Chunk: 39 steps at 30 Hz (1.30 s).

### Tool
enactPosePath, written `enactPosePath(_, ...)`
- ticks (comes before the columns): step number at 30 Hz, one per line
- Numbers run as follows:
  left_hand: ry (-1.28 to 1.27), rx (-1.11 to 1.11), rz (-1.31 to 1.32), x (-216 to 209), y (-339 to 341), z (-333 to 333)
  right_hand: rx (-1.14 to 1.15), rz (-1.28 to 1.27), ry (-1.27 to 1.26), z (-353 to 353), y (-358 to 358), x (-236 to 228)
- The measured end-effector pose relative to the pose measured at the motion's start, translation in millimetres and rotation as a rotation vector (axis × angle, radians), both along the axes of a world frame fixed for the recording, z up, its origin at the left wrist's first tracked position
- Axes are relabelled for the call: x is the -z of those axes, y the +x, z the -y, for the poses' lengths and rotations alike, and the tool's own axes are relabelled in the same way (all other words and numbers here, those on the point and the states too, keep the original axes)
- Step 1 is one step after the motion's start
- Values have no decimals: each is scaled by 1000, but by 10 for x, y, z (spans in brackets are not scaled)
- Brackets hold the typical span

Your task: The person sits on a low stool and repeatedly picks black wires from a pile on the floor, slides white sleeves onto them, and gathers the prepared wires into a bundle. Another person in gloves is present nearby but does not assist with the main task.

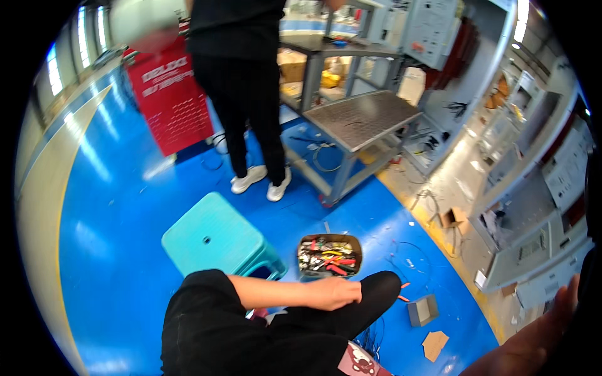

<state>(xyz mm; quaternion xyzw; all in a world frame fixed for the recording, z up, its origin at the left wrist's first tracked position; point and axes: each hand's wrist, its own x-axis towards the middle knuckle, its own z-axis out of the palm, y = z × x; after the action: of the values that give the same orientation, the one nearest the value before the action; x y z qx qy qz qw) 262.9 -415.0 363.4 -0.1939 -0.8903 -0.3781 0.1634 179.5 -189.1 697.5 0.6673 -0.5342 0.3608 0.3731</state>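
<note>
My left hand (pixel 335 293) rests by my black-trousered knee (pixel 379 291), its fingers curled in with nothing showing in them. The forearm comes across my lap from a black sleeve (pixel 204 285). At the lower right rim my right hand (pixel 533 341) is raised in shadow, its fingers stretched out and holding nothing. Just beyond the left hand, a box of hand tools (pixel 301 268) stands on the floor, with red and yellow handles showing. A turquoise plastic stool (pixel 210 235) stands to its left.
A person in black (pixel 235 69) stands ahead beside a red cabinet (pixel 166 103) and a wheeled metal step (pixel 364 119). Grey cabinets (pixel 533 250) line the right. A small grey box (pixel 423 310), a cardboard piece (pixel 434 345) and loose wires lie on the blue floor (pixel 125 250).
</note>
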Motion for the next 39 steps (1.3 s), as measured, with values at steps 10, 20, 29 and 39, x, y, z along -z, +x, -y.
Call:
enactPosePath(10,-354,-806,150,323,1022,965,341,492,343,-90,-772,1137)
enactPosePath(20,-669,-977,504,552,1275,1515,817,830,523,-1554,-1883,3203)
enactPosePath(29,-563,-908,611,562,2071,1648,1099,1443,679,-4099,-1615,5100)
enactPosePath(39,-511,-846,483,722,1332,1294,989,1665,673,-3612,-1349,4891)
